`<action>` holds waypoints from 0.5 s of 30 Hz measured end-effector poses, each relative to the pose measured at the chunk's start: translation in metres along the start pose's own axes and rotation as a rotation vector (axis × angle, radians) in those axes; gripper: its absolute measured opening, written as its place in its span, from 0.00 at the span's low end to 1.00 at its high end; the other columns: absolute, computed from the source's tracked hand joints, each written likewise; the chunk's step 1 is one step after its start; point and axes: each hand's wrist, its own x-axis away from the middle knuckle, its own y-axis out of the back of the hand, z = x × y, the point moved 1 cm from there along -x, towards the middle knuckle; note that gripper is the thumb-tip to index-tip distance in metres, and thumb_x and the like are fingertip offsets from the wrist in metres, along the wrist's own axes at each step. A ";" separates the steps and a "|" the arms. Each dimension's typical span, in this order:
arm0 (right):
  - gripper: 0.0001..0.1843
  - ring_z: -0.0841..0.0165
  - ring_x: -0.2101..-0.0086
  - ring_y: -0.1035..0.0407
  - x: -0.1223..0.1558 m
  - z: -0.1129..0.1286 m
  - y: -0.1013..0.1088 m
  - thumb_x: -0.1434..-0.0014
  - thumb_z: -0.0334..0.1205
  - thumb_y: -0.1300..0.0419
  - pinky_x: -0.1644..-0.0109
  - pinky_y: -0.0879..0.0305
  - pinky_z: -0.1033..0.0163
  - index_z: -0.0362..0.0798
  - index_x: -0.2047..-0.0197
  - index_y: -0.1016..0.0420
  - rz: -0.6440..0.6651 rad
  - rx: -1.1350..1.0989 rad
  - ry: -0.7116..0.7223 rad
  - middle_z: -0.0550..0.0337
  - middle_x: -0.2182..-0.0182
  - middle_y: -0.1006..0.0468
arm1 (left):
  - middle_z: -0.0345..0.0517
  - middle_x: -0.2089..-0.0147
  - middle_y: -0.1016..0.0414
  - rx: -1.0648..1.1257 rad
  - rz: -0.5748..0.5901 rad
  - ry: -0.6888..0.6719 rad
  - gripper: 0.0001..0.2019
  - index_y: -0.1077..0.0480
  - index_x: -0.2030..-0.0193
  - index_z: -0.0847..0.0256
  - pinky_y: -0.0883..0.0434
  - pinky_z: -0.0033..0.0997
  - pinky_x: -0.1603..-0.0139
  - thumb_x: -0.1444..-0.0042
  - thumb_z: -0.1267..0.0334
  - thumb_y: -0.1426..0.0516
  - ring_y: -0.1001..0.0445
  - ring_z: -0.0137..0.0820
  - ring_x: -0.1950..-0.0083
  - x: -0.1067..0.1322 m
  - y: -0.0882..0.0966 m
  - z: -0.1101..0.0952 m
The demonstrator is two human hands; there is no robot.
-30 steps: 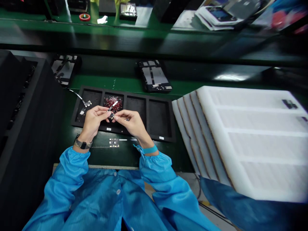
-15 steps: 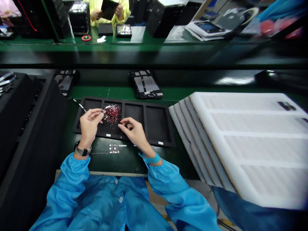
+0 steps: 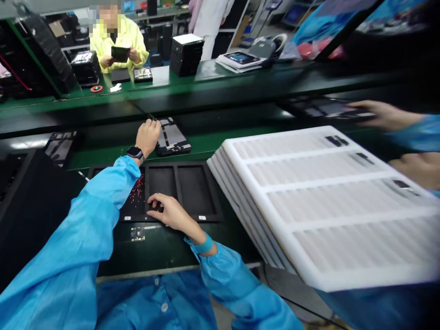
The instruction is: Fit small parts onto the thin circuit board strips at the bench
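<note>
My left hand [image 3: 148, 137] reaches forward to the far-left corner of a flat electronic device [image 3: 174, 138] with grey panels and a black frame. Its fingers are closed round that corner, which they hide. Lower down, my right hand [image 3: 167, 213] hovers over the near edge of a black compartment tray [image 3: 215, 208], thumb and fingertips apart and nothing visible between them. Tiny red and silver parts [image 3: 137, 188] lie in one compartment, partly behind my left sleeve. Small circuit pieces [image 3: 138, 233] rest on the green table in front of the tray.
A stack of white foam trays [image 3: 285, 183] stands at right, a black foam block [image 3: 41, 220] at left. Another device [image 3: 61, 145] lies at the back left. A co-worker's hand [image 3: 385, 114] touches a dark device [image 3: 319, 108]; someone in yellow [image 3: 134, 39] sits opposite.
My left hand has left the small parts and moved forward to the device. My right hand's fingers have spread. The view has swung right, bringing in the co-worker's hands.
</note>
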 end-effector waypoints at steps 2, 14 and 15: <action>0.11 0.65 0.61 0.25 0.000 -0.003 0.003 0.40 0.37 0.29 0.55 0.34 0.61 0.49 0.55 0.24 -0.004 -0.131 0.009 0.61 0.63 0.21 | 0.78 0.40 0.23 -0.107 0.102 -0.066 0.24 0.27 0.38 0.80 0.32 0.52 0.38 0.32 0.79 0.57 0.29 0.55 0.35 -0.019 -0.022 -0.016; 0.15 0.69 0.70 0.28 -0.015 -0.017 0.015 0.37 0.47 0.35 0.69 0.34 0.64 0.51 0.54 0.35 -0.189 -0.712 -0.055 0.59 0.64 0.20 | 0.60 0.50 0.16 0.148 0.187 -0.035 0.15 0.19 0.45 0.70 0.31 0.38 0.44 0.35 0.75 0.43 0.24 0.42 0.47 0.001 -0.005 -0.026; 0.17 0.70 0.71 0.28 -0.015 -0.017 0.017 0.38 0.49 0.34 0.71 0.35 0.65 0.51 0.55 0.35 -0.198 -0.730 -0.061 0.58 0.65 0.18 | 0.57 0.49 0.16 0.220 0.149 0.019 0.15 0.20 0.44 0.70 0.30 0.37 0.43 0.35 0.74 0.41 0.24 0.40 0.48 0.012 0.013 -0.021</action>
